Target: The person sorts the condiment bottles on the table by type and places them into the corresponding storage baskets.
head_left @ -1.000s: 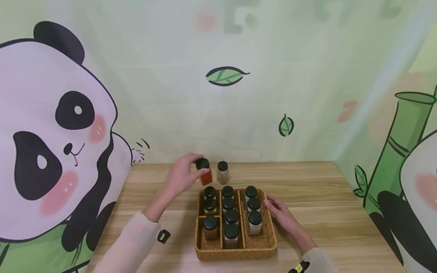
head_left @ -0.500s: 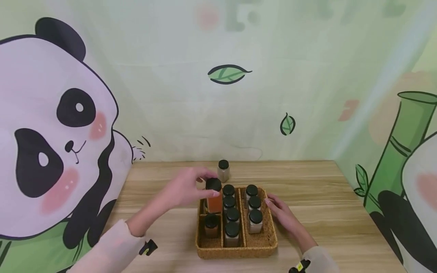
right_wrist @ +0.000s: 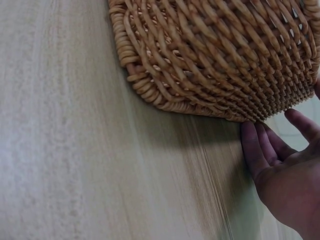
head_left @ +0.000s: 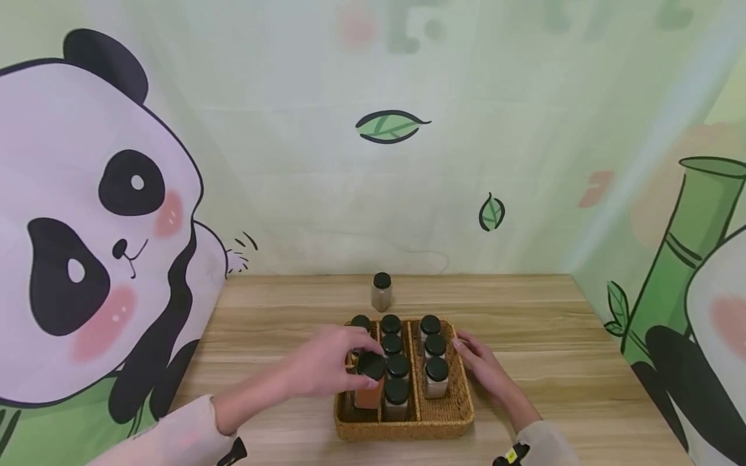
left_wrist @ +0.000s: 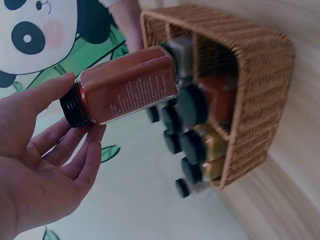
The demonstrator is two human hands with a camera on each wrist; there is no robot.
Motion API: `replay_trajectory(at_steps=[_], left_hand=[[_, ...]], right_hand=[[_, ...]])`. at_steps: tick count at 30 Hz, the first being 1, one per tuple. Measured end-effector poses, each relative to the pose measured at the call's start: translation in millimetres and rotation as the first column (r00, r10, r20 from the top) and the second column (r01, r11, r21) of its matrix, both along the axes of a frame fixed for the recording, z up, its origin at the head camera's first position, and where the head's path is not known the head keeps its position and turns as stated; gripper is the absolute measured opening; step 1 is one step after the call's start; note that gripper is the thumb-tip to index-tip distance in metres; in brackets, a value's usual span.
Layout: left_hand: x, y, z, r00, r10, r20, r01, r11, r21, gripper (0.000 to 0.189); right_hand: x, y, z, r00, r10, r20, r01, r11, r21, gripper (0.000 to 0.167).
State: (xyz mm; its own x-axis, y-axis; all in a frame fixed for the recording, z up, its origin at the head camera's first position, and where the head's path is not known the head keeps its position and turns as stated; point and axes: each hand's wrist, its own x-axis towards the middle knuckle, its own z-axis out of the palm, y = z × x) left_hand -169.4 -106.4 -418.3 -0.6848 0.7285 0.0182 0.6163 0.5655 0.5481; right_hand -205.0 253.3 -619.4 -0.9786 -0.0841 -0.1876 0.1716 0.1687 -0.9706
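Observation:
My left hand (head_left: 320, 364) pinches the black lid of a spice jar (head_left: 367, 393) filled with red powder. In the left wrist view the glass jar (left_wrist: 130, 85) is held above the basket, with white print on its side. In the head view it appears over the front-left compartment of the wicker basket (head_left: 402, 430), where another jar of reddish-brown powder (left_wrist: 220, 97) sits. My right hand (head_left: 484, 367) touches the basket's right side with extended fingers; the right wrist view shows its fingertips against the woven wall (right_wrist: 215, 55).
Several black-lidded jars stand in the basket's middle compartment, three jars (head_left: 436, 375) in the right one. Yellow-filled jars (left_wrist: 215, 145) are in the back left. One jar (head_left: 381, 294) stands on the wooden table (head_left: 513, 304) behind the basket, near the panda-printed backdrop (head_left: 291, 162).
My left hand has carried the red-powder jar from the table behind the basket, forward over the back-left compartment, to the front-left one. My right hand has stayed at the basket's side.

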Motion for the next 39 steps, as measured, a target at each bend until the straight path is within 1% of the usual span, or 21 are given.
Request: replay_trajectory(at_steps=[3,6,9,14,19,24,27,31,34,36,37,39], left_hand=[[5.2,-1.6,-5.2,1.0,0.0,0.018,0.0,1.0,-0.002,0.037],[9.6,-2.3,-10.7,1.0,-0.005,0.019,0.005,1.0,-0.012,0.038],[12.0,-3.2,-18.9,1.0,-0.004,0.023,0.004,1.0,-0.017,0.04],[15.1,-6.9,-37.7,0.998,0.042,0.036,-0.041,0.999,-0.031,0.042],[19.6,-8.2,-59.0,0.997,0.07,0.018,-0.069,0.997,-0.03,0.04],[25.6,-8.2,-79.9,0.996,0.077,-0.035,-0.078,0.996,-0.044,0.039],[27.9,-7.8,-89.6,0.994,0.081,-0.072,-0.085,0.995,-0.05,0.039],[29.8,-7.5,-96.2,0.992,0.088,-0.095,-0.094,0.994,-0.057,0.038],[30.8,-7.3,-97.5,0.988,0.074,-0.136,-0.085,0.993,-0.081,0.039],[31.5,-6.7,-97.5,0.979,0.045,-0.197,-0.07,0.99,-0.119,0.039],[31.8,-6.2,-97.2,0.972,0.026,-0.232,-0.06,0.988,-0.142,0.039],[32.7,-4.8,-96.3,0.95,-0.021,-0.313,-0.043,0.98,-0.196,0.039]], right_hand=[[-0.4,1,-0.1,1.0,0.0,0.001,0.0,1.0,0.002,0.067],[-0.9,1,-0.3,1.0,-0.006,-0.001,0.006,1.0,0.0,0.067],[-0.9,1,-0.7,1.0,-0.019,-0.002,0.019,1.0,-0.006,0.065],[-0.9,1,-1.0,1.0,-0.005,0.009,0.005,1.0,-0.02,0.067],[-0.7,0,-1.7,1.0,-0.005,0.009,0.006,1.0,-0.017,0.067],[1.9,-1,0.5,1.0,0.002,0.006,-0.002,1.0,-0.008,0.066],[3.1,-1,1.9,1.0,0.01,-0.001,-0.01,1.0,-0.009,0.067],[3.0,-1,1.8,1.0,0.01,-0.002,-0.01,1.0,-0.013,0.067],[2.2,-1,0.3,1.0,0.01,-0.011,-0.01,1.0,-0.003,0.067],[1.2,-1,-0.5,1.0,0.0,-0.014,0.0,1.0,-0.004,0.066],[0.7,-1,-1.0,1.0,-0.001,-0.014,0.001,1.0,-0.003,0.066],[0.2,0,-1.4,1.0,-0.001,-0.013,0.001,1.0,-0.007,0.066]])
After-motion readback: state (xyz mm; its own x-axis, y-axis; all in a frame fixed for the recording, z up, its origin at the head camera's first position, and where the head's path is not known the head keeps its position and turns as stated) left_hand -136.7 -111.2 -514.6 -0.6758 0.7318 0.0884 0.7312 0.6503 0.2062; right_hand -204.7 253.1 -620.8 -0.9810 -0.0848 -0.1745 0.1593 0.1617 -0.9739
